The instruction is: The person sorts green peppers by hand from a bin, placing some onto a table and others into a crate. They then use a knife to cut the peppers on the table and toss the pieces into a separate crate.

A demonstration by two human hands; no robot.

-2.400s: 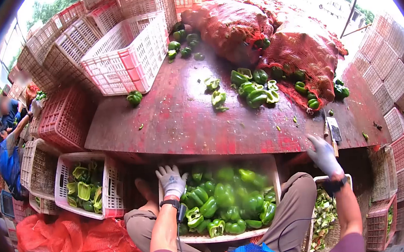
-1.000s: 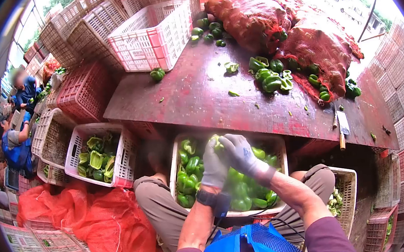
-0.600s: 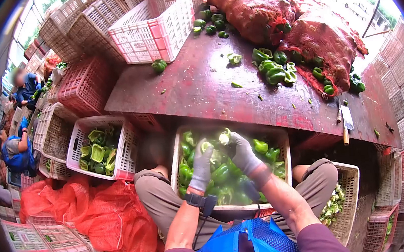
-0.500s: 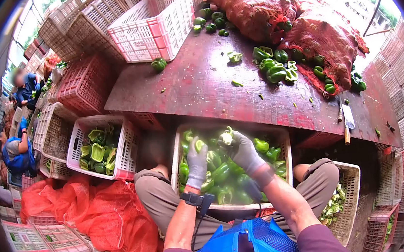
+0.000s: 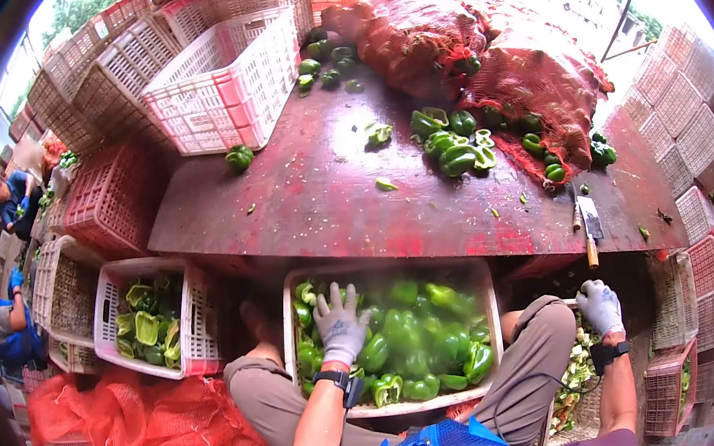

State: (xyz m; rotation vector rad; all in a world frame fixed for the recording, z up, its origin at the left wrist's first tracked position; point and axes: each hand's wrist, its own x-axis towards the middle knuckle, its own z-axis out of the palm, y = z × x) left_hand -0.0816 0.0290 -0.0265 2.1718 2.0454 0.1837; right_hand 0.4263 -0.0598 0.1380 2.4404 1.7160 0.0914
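A crate of green peppers (image 5: 492,313) stands between the person's knees, whole and cut peppers inside. Over its left part is my left hand (image 5: 340,326), gloved, fingers spread above the peppers and holding nothing. My right hand (image 5: 600,308), also gloved, is out to the right above the crate of pale pepper scraps (image 5: 574,383). Its fingers are bent, and whether anything is in them is hidden. On the tabletop (image 5: 330,208) lie cut peppers (image 5: 458,158) and a cleaver (image 5: 590,222).
Red mesh sacks of peppers (image 5: 533,90) lie at the table's back. An empty white-pink crate (image 5: 228,93) stands on its left part. Left are a crate of cut peppers (image 5: 108,320), red netting (image 5: 161,422) and two co-workers. Stacked crates (image 5: 681,106) rise at right.
My hands have parted: the right moved from the pepper crate to the scrap crate, and the left opened. The pepper pieces they held are gone from them. The view has shifted.
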